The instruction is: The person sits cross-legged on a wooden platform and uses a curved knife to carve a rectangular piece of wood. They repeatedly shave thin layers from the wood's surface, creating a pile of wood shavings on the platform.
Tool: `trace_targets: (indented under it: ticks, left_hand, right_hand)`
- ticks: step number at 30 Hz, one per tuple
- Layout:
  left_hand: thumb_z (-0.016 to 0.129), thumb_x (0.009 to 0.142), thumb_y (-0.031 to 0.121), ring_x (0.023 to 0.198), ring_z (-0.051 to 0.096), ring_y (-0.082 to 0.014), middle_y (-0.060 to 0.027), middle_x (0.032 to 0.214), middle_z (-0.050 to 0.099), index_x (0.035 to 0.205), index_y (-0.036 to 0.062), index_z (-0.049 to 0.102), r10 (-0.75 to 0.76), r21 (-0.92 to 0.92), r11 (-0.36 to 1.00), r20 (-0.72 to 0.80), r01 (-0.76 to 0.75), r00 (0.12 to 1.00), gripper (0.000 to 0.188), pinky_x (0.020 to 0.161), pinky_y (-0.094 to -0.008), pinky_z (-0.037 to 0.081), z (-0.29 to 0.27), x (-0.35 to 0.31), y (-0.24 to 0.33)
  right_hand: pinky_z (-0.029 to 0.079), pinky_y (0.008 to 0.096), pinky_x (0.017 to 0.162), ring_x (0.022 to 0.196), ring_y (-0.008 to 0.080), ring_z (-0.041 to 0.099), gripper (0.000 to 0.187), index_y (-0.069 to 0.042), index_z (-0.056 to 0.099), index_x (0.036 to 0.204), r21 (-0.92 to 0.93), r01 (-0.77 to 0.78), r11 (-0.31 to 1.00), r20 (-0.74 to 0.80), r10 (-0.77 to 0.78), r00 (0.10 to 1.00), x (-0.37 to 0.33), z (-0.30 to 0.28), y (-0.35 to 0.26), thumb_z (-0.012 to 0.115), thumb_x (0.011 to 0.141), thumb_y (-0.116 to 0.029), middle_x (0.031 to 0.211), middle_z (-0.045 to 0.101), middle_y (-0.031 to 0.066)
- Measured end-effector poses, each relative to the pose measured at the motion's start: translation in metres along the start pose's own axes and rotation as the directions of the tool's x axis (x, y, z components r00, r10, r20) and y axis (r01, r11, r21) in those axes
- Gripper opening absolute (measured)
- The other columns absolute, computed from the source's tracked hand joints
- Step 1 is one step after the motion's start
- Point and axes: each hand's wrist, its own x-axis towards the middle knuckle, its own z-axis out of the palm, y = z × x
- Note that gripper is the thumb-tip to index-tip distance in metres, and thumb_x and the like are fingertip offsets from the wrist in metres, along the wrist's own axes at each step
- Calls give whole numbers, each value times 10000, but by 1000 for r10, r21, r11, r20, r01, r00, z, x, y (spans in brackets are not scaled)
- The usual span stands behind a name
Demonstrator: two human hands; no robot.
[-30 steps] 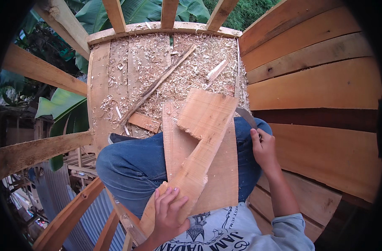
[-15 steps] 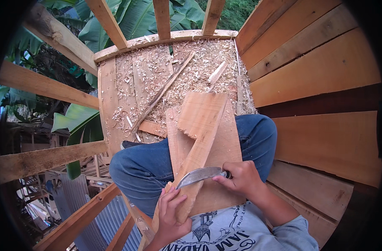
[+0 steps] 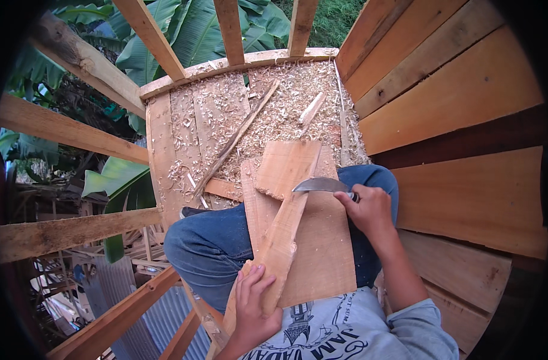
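Observation:
Across my lap lies a broad flat board. On it rests a partly cut wooden piece, with a squarish wide far end, a rough notch on its left side and a narrower middle. My left hand grips the near end of that piece, its fingers laid over the top. My right hand is closed round the handle of a curved-blade knife. The blade points left, its tip over the right edge of the piece just below the wide end.
Wood shavings cover the plank floor ahead. A long dark-edged stick, a pale offcut and a small block lie there. Wooden rails stand at left, plank walling at right; banana leaves lie beyond.
My right hand and the knife have moved up and away, from near the left hand to beside the wide far end. The left hand still holds the near end, slightly lower.

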Motion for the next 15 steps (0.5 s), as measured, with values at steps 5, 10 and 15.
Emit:
trace_targets:
  ticks: [5, 10, 15]
  left_hand:
    - [604, 572, 6, 1292, 426, -385, -197, 1303, 488, 1154, 31, 537, 11, -20, 1000, -23, -11, 1000, 587, 1138, -557, 210, -1, -3, -3]
    - [632, 590, 30, 1293, 433, -386, -192, 1311, 491, 1166, 50, 549, 23, -35, 999, -40, -25, 999, 583, 1118, -575, 218, 3, -1, -7]
    - [617, 583, 28, 1274, 437, -402, -203, 1298, 493, 1142, 41, 547, 1, 3, 1000, -12, -1, 1000, 564, 1118, -579, 215, 1, -1, -5]
  right_hand:
    - [484, 421, 498, 533, 339, 622, 601, -43, 635, 616, 87, -68, 994, 89, 60, 994, 2, -27, -5, 633, 810, -612, 505, 564, 151]
    - [475, 405, 482, 516, 336, 609, 532, -43, 613, 613, 141, 144, 979, 247, -176, 953, -35, -20, -40, 681, 802, -536, 544, 574, 152]
    - [470, 405, 458, 498, 322, 613, 628, -40, 606, 586, -25, 38, 999, 67, -36, 997, 8, -10, 3, 620, 812, -626, 516, 575, 147]
